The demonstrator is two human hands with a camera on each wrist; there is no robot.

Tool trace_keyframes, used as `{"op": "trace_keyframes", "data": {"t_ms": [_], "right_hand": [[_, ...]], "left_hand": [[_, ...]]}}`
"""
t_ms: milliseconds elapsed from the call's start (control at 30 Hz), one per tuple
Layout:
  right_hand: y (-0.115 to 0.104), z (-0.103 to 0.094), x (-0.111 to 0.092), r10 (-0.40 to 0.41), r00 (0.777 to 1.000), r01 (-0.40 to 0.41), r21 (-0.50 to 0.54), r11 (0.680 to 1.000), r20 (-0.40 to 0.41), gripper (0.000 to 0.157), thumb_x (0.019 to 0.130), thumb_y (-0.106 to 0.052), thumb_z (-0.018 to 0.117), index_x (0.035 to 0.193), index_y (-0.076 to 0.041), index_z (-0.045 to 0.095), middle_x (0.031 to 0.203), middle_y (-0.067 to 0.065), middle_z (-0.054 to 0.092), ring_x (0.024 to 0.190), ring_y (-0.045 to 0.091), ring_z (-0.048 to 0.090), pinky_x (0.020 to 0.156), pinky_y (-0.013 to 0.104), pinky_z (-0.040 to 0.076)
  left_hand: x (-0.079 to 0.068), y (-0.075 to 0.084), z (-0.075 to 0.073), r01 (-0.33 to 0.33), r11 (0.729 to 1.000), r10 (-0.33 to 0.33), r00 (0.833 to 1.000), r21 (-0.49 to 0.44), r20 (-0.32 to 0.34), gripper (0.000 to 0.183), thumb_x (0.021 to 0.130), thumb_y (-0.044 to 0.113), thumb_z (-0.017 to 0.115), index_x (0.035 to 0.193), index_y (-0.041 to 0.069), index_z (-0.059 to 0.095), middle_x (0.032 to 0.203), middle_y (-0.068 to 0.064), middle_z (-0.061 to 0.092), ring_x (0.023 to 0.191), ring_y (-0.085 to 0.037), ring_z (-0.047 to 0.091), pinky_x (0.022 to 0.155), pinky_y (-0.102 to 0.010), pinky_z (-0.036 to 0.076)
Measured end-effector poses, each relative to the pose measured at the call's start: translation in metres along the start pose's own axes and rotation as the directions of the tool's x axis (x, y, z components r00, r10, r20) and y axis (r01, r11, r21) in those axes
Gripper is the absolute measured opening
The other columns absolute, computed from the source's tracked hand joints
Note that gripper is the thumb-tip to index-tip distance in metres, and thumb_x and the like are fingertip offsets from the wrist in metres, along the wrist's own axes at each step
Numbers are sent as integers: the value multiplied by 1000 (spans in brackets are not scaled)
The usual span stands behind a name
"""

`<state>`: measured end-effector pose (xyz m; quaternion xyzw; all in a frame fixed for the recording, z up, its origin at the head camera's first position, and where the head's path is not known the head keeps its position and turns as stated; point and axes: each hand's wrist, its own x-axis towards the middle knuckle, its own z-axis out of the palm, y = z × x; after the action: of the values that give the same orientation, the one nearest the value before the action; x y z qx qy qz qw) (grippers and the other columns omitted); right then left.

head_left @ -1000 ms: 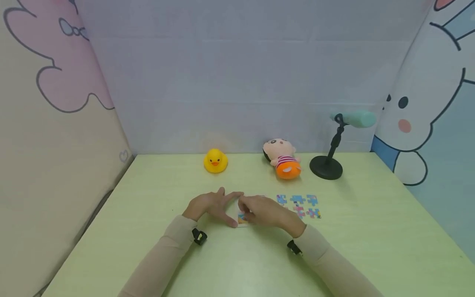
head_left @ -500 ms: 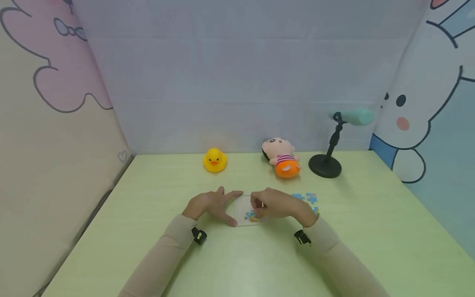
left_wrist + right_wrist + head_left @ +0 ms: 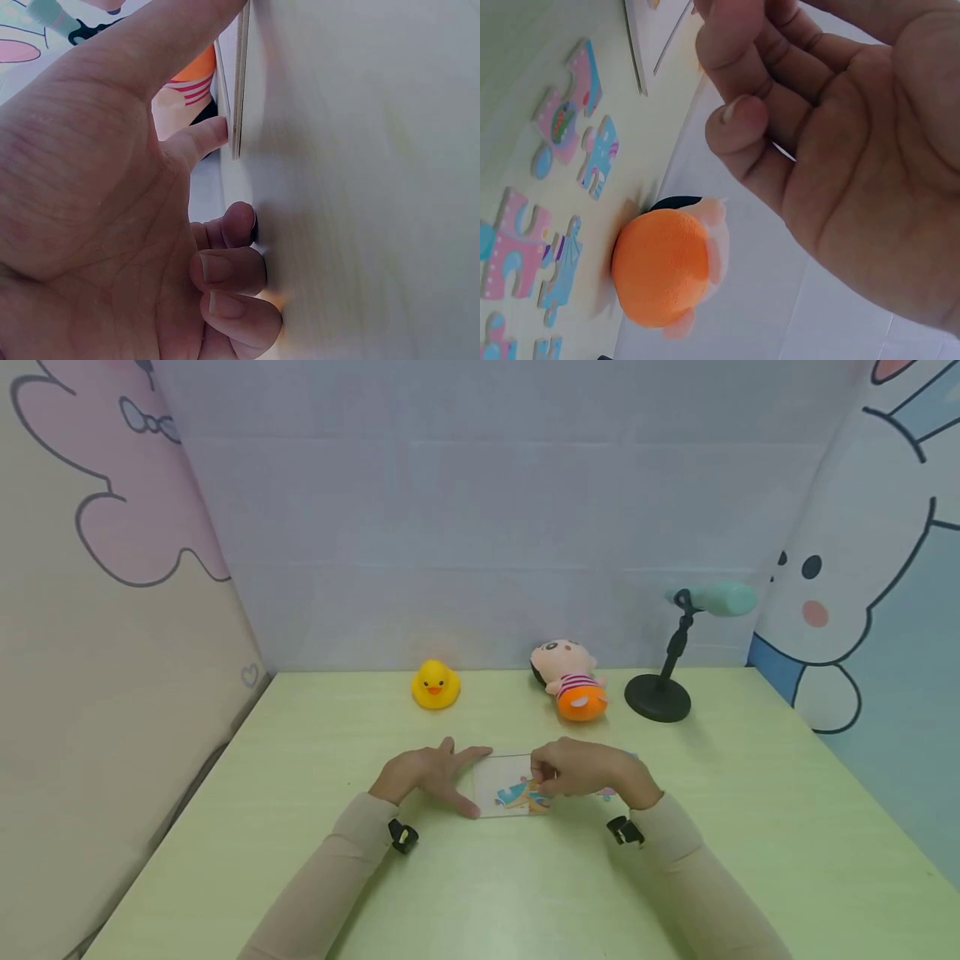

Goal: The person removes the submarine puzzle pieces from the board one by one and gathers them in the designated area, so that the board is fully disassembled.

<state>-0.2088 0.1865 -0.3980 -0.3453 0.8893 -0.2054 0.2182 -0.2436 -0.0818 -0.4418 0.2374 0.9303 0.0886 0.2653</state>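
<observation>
A white framed puzzle board (image 3: 487, 772) lies flat on the table. My left hand (image 3: 429, 774) rests at its left side, thumb and index finger spread to its corners; in the left wrist view the thumb and index finger touch the board's edge, and the other fingers bend against the table. My right hand (image 3: 577, 767) is over the board's right part, thumb and curled fingers pinching an orange jigsaw piece (image 3: 537, 802) near the lower edge. A blue jigsaw piece (image 3: 512, 795) lies beside it. The right fingertips are cut off in the right wrist view.
Several loose pink and blue puzzle pieces (image 3: 517, 244) lie right of the board, mostly hidden by my right hand in the head view. Behind stand a yellow rubber duck (image 3: 435, 685), a doll (image 3: 573, 683) with orange shorts, and a black stand (image 3: 658, 697) holding a mint-green cylinder (image 3: 723, 599).
My right hand has moved right across the board, and the orange and blue pieces have shifted right along its lower edge. My left hand has stayed in place.
</observation>
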Motion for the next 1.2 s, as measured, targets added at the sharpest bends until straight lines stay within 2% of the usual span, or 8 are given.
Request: {"op": "trace_keyframes", "data": {"t_ms": [233, 400, 600, 933, 1200], "right_hand": [[5, -8, -10, 76, 996, -78, 35, 996, 53, 12, 95, -8, 66, 86, -12, 59, 72, -4, 54, 59, 9, 50, 60, 24, 43], [11, -11, -15, 90, 993, -97, 89, 991, 72, 11, 93, -5, 66, 85, -10, 60, 70, -3, 54, 57, 10, 49, 58, 24, 42], [22, -10, -18, 149, 980, -165, 127, 978, 130, 10, 92, -4, 67, 86, -11, 62, 72, -3, 56, 55, 12, 47, 55, 23, 40], [34, -8, -19, 105, 982, -124, 118, 985, 154, 9, 89, -7, 72, 83, -11, 67, 71, -6, 55, 56, 8, 46, 58, 23, 40], [34, -6, -18, 128, 976, -151, 123, 981, 178, 10, 88, -6, 73, 80, -11, 68, 69, -6, 56, 54, 7, 46, 55, 21, 39]], "left_hand": [[-1, -1, 2, -9, 1000, 9, 1000, -9, -1, 102, 72, 70, 76, 156, 46, 24, 142, -17, 38, 107, -35, 52, 87, -54, 46], [-1, -1, 1, 3, 1000, -3, 1000, -21, -2, 102, 72, 68, 78, 155, 47, 24, 137, -15, 38, 105, -35, 52, 86, -53, 46], [-3, 1, 2, 11, 1000, -12, 1000, -28, -6, 100, 72, 67, 78, 155, 48, 25, 136, -13, 38, 106, -34, 51, 86, -52, 46], [-3, 2, 1, 0, 1000, 0, 1000, -2, -10, 99, 73, 67, 77, 155, 48, 25, 129, -11, 40, 98, -31, 53, 82, -48, 47], [-1, -1, 2, 7, 1000, -7, 1000, -11, 4, 101, 72, 69, 77, 155, 49, 23, 129, -11, 40, 101, -31, 52, 83, -48, 47]]}}
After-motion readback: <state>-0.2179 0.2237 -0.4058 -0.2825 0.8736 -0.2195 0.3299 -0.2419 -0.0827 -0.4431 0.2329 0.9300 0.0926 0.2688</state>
